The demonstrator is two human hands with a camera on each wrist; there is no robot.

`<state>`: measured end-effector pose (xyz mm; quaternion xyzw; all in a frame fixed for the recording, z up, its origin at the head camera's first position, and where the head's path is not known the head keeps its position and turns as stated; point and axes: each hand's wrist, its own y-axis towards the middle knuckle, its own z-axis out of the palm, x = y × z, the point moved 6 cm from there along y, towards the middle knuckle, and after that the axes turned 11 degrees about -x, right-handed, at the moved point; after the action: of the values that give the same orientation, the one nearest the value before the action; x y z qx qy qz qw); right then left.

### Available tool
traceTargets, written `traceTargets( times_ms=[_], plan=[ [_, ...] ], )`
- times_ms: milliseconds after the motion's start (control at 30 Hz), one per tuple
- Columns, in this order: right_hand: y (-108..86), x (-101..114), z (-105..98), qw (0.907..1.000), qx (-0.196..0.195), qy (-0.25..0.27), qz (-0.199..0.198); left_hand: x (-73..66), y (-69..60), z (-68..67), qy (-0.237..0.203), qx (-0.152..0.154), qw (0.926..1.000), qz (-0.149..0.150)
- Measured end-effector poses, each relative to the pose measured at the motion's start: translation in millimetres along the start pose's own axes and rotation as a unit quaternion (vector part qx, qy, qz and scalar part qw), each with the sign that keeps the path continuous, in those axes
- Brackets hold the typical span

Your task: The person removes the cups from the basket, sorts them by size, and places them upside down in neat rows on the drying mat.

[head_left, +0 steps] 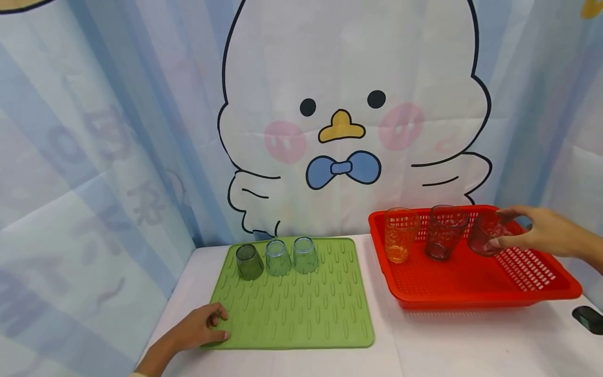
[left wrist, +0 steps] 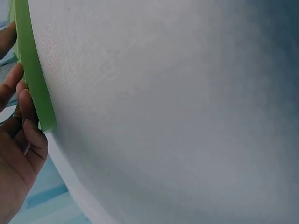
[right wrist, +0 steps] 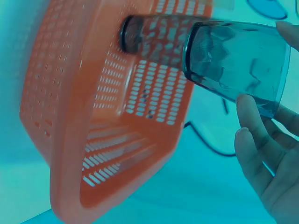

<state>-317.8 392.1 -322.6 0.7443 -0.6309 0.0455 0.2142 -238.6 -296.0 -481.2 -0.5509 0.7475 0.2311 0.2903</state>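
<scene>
You can read no text in any view. In the head view, at your left, the curtain (head_left: 193,131) bears pale, scattered, character-like marks (head_left: 148,205), too faint for you to make out.

the left hand (head_left: 200,327) covers part of the left edge of the green mat (head_left: 311,322). the right hand (head_left: 532,230) hides part of the far right rim of the red basket (head_left: 471,302). by that basket's near right corner, a dark object (head_left: 588,319) runs off the head view's edge, its kind unclear. the table (head_left: 424,345) loses its near edge too; marks (head_left: 149,207) on the curtain (head_left: 94,209) are faint.
</scene>
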Motion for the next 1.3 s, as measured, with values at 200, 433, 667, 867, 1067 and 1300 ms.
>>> traceTargets(
  times_ms=[200, 433, 667, 867, 1067, 1300],
  plan=[
    [-13.9, 29, -6, 0.9998, -0.01, 0.016, -0.006, -5.7, 0.2, -0.4, 0.009, -0.01, 0.9998, 0.017],
    [-30.1, 66, -13, 0.998, -0.037, 0.035, -0.038, -27.0, 4.7, 1.8, 0.029, -0.033, 0.997, 0.064],
    [-48.4, 108, -8, 0.9935, -0.041, 0.082, -0.068, -71.8, 10.8, 11.8, 0.042, -0.055, 0.9937, 0.089],
    [-60.5, 151, -2, 0.9797, -0.065, 0.125, -0.143, -118.2, 11.0, 25.1, 0.033, -0.114, 0.9848, 0.127],
    [-62.7, 185, 9, 0.9724, -0.074, 0.13, -0.179, -158.1, 10.6, 37.2, 0.011, -0.158, 0.9719, 0.174],
    [-63.9, 211, 26, 0.9657, -0.068, 0.147, -0.203, -195.6, 12.7, 50.6, -0.015, -0.147, 0.9732, 0.176]
  ],
)
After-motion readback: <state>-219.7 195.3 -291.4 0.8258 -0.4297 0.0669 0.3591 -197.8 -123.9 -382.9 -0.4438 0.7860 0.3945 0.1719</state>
